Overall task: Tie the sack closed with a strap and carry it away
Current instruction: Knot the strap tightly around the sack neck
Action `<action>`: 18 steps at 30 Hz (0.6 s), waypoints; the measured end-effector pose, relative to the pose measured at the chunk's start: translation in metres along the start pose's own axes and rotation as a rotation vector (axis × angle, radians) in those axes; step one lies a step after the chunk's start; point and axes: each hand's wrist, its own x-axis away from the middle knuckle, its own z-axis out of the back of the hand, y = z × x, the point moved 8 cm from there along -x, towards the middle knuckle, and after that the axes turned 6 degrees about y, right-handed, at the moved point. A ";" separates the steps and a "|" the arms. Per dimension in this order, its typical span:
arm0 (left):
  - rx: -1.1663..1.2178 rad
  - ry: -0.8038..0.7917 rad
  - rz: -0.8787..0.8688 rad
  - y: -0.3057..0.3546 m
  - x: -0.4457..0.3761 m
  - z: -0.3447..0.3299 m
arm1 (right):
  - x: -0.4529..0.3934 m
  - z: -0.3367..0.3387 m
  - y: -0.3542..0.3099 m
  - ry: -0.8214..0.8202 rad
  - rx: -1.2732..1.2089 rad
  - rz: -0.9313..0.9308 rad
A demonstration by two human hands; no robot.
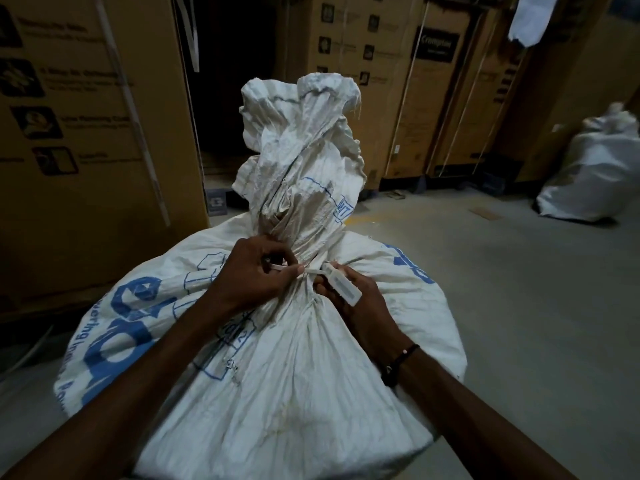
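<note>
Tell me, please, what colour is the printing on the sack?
Blue, on the white sack; the head view shows it best at the printing.

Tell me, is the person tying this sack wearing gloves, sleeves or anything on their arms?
No gloves and no sleeves show: both forearms are bare as far as the picture reaches. The left hand wears nothing visible. The right hand is also bare, but a thin dark wristband, like a cord or thread, circles that wrist. No rings or watch can be made out in the dim light.
</note>
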 end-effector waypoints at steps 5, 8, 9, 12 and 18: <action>0.012 0.064 -0.026 0.009 0.002 0.007 | 0.003 0.000 -0.011 0.014 0.077 0.059; 0.028 0.084 -0.047 0.015 0.005 0.008 | 0.004 0.002 -0.018 0.024 0.075 0.040; 0.025 0.092 -0.049 0.016 0.005 0.009 | 0.005 0.001 -0.020 0.019 0.070 0.036; 0.017 0.122 -0.054 0.019 0.006 0.009 | 0.004 0.000 -0.020 0.036 0.008 0.010; -0.012 0.215 -0.122 0.024 0.006 0.011 | 0.005 -0.006 -0.022 0.050 -0.163 -0.066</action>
